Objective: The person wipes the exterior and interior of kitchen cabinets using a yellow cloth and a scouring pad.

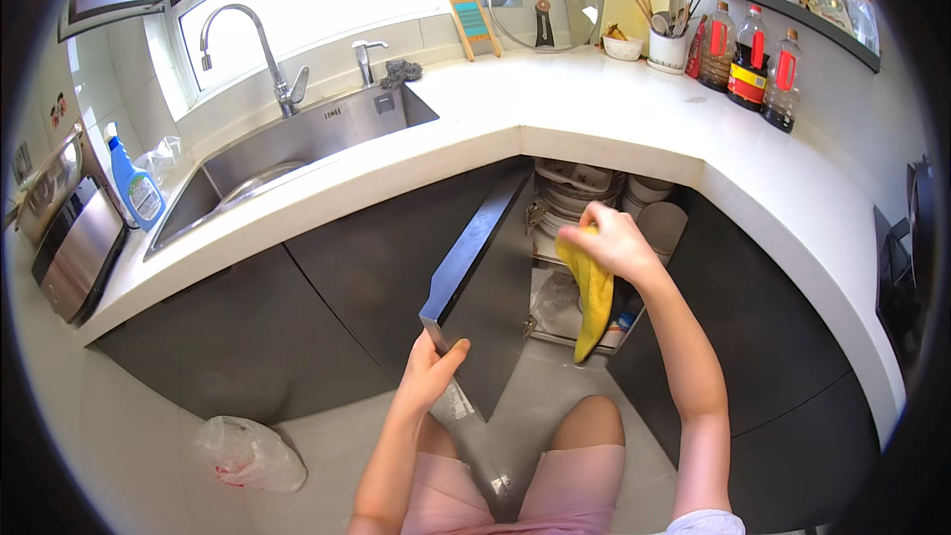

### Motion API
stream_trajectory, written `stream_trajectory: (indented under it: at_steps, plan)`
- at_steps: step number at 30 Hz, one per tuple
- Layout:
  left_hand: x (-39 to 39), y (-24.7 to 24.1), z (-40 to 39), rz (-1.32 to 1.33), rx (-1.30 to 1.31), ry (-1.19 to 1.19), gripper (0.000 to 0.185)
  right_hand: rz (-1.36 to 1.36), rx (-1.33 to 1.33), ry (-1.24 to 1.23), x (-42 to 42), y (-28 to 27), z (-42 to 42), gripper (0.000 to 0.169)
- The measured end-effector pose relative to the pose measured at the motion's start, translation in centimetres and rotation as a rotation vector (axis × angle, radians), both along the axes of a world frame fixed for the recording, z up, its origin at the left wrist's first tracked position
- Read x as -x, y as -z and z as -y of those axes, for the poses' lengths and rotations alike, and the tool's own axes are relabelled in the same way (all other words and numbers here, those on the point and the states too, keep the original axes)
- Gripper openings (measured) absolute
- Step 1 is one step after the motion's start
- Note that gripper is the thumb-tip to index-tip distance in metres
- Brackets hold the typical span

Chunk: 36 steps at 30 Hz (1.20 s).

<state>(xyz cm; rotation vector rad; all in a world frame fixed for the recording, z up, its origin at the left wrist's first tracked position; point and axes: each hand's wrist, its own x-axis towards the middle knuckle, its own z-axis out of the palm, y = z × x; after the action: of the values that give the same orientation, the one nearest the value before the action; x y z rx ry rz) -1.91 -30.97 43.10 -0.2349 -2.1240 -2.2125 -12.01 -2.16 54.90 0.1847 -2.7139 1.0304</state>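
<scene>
My left hand grips the free edge of a dark cabinet door, which stands swung out from the corner cupboard. From my right hand hangs a yellow cloth, pinched at its top in front of the cupboard opening. Behind the cloth, stacked plates and dishes fill the upper shelf, with white bowls to their right. A clear plastic bag lies on the lower shelf, partly covered by the cloth.
The white countertop bends around above the cupboard. A steel sink with a faucet is at left, beside a blue spray bottle. Several sauce bottles stand at right. A white plastic bag sits on the floor.
</scene>
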Motion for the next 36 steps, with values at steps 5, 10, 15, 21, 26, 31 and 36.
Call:
stream_trajectory:
  at_steps: [5,10,15,21,26,31,36]
  plan:
    - [-0.3,-0.3,-0.3,-0.047,-0.035,0.005,0.023,-0.534,0.345,-0.027,3.5,-1.8,3.3,0.047]
    - [-0.2,-0.2,0.0,-0.028,-0.022,0.024,0.027,-0.740,0.048,-0.354,7.6,1.4,8.5,0.029]
    - [-0.3,0.3,-1.1,-0.008,-0.063,0.030,0.030,-0.816,0.362,-0.252,10.6,3.6,7.2,0.022]
    - [-0.4,1.3,2.3,-0.050,-0.082,-0.016,0.038,-0.969,0.449,-0.412,-2.5,5.7,16.1,0.028]
    - [0.2,0.7,0.3,-0.115,-0.232,-0.017,0.033,-1.195,0.415,-0.390,-0.6,10.1,14.9,0.041]
    - [0.5,0.0,-0.5,-0.149,-0.245,-0.066,0.039,-1.020,0.665,0.154,10.3,10.7,10.3,0.040]
    - [0.2,2.2,1.7,-0.193,-0.273,-0.127,0.047,-0.876,0.742,0.099,3.3,11.0,16.8,0.058]
